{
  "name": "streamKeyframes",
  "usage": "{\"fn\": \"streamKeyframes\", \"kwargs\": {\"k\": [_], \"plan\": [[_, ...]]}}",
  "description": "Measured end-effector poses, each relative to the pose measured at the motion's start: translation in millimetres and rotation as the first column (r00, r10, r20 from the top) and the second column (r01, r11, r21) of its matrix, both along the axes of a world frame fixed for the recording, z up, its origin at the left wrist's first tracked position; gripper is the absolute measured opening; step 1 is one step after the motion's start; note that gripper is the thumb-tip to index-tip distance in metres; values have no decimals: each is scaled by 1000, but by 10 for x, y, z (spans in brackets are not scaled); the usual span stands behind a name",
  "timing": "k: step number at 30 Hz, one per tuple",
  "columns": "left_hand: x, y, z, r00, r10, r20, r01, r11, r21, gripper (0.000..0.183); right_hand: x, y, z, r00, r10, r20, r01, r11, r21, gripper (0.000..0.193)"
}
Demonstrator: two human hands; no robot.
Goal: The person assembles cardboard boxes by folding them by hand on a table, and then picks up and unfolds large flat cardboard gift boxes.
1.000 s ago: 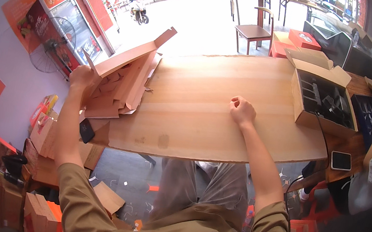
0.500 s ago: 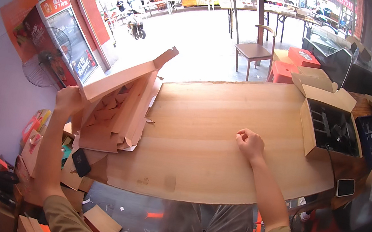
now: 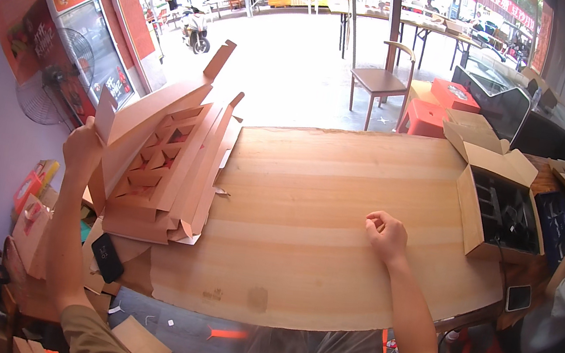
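Note:
My left hand (image 3: 83, 145) is closed on the edge of the raised lid (image 3: 151, 110) of a brown cardboard box, at the left of the table. The lid leans back to the left. Inside the open box (image 3: 140, 224) stand cardboard dividers (image 3: 161, 149), with bits of red showing in some compartments. Loose flaps stick up along its right side. Over the middle right of the wooden tabletop (image 3: 291, 215), my right hand (image 3: 386, 236) is curled into a loose fist, and nothing shows in it.
A black phone (image 3: 107, 258) lies at the table's left corner, another phone (image 3: 518, 297) at the right. An open carton (image 3: 471, 208) with black items stands at the right. Cardboard pieces (image 3: 141, 344) litter the floor. A chair (image 3: 379, 82) and red stool (image 3: 427, 118) stand beyond the table.
The lid has swung farther back to the left with my left hand, baring more of the dividers. My right hand stays closed over the table. The whole view has shifted slightly.

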State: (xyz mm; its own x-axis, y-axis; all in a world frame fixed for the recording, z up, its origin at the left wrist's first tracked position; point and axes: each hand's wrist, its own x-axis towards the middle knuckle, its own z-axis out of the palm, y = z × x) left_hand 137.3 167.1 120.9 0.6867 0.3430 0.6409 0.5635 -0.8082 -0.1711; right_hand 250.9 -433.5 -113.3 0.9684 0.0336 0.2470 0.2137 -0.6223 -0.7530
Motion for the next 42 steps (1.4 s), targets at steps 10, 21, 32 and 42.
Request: {"fn": "streamKeyframes", "kwargs": {"k": [10,21,32,42], "plan": [[151,809,-361,998,50,-49,-49,999,4,29,56,-35,-100,999,8,37,-8,1000,-8,20],[849,1318,-426,969,233,-79,-242,961,-134,26,-18,-68,-15,998,25,-63,-26,1000,-16,22],[2076,997,-71,981,-192,-9,188,953,239,20,-4,-72,-4,998,49,-51,-50,999,-19,20],[2788,-370,204,769,-636,70,536,699,474,23,-24,-97,6,997,67,-27,-68,997,-20,22]]}}
